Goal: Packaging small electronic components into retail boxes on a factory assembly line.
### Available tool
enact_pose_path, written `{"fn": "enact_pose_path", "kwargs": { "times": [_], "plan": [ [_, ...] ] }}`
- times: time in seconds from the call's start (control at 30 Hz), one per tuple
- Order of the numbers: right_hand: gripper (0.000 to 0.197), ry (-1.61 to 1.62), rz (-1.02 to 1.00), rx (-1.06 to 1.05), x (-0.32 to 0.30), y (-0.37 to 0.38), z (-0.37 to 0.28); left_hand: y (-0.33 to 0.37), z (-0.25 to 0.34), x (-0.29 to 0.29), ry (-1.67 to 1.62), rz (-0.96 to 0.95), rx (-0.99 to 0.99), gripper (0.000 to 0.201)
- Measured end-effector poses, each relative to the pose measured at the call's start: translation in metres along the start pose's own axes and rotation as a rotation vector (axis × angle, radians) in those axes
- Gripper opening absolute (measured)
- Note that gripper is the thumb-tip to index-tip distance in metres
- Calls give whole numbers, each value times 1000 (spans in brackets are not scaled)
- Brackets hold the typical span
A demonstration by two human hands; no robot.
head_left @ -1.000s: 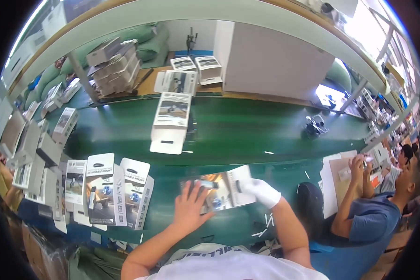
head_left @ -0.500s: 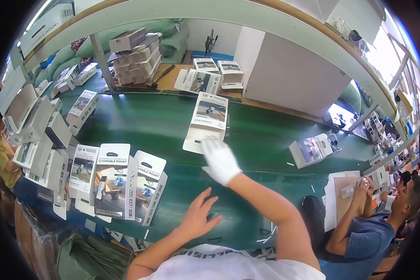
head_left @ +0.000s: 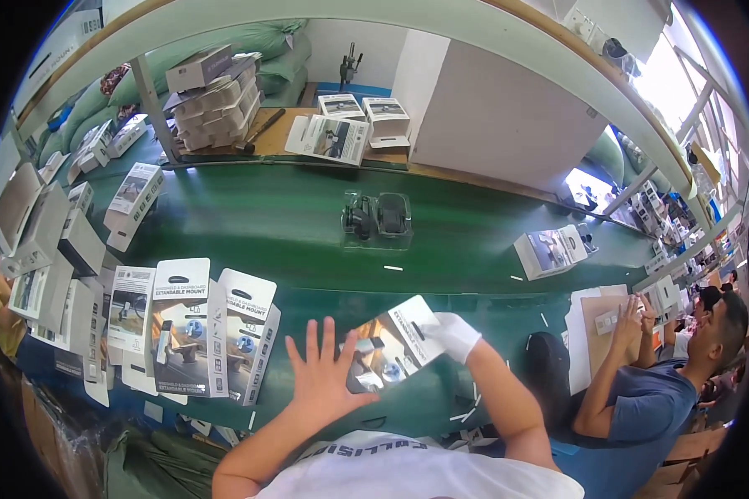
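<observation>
A printed retail carton [head_left: 398,348] is held tilted over the near part of the green table. My gloved right hand [head_left: 455,337] grips it by the white hang tab at its upper right end. My bare left hand [head_left: 323,378] is open with fingers spread, close against the carton's left side; whether the thumb touches it I cannot tell. On the green belt beyond lies a clear plastic tray [head_left: 377,219] with black parts in it. Several similar cartons [head_left: 188,328] stand upright to the left of my left hand.
More cartons [head_left: 46,249] are piled at the far left. One carton [head_left: 551,251] lies on the belt at the right, beside another tray. A co-worker [head_left: 653,366] sits at the right, handling something small. A hammer [head_left: 265,128] and stacked boxes [head_left: 216,112] rest on the back shelf.
My right hand has lifted the carton off the belt and drawn it nearer, uncovering the plastic tray. My left hand has moved up beside the carton, its fingers spreading.
</observation>
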State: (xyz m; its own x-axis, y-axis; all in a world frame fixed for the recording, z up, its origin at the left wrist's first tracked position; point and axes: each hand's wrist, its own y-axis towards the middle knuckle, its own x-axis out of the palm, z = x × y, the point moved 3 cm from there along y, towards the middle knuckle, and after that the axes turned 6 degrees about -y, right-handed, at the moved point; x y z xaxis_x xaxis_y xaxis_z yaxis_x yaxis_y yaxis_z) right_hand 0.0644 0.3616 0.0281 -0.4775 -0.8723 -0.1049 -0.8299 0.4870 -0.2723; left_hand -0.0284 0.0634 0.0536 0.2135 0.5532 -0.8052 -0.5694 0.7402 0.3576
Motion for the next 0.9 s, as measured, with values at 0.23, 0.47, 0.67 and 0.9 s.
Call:
{"fn": "enact_pose_path", "kwargs": {
  "times": [0.23, 0.47, 0.67, 0.9],
  "plan": [
    [81, -1499, -194, -813, 113, -76, -33, 8, -23, 52, -24, -331, -17, 114],
    [68, -942, 856, -309, -26, 165, -119, -14, 2, 34, 148, -349, -28, 107],
    [69, -622, 333, 104, -47, 253, -40, 8, -28, 44, 39, -243, -105, 103],
    [44, -244, 525, -6, -46, 38, -29, 20, -45, 43, 15, -127, -64, 95]
  ]
}}
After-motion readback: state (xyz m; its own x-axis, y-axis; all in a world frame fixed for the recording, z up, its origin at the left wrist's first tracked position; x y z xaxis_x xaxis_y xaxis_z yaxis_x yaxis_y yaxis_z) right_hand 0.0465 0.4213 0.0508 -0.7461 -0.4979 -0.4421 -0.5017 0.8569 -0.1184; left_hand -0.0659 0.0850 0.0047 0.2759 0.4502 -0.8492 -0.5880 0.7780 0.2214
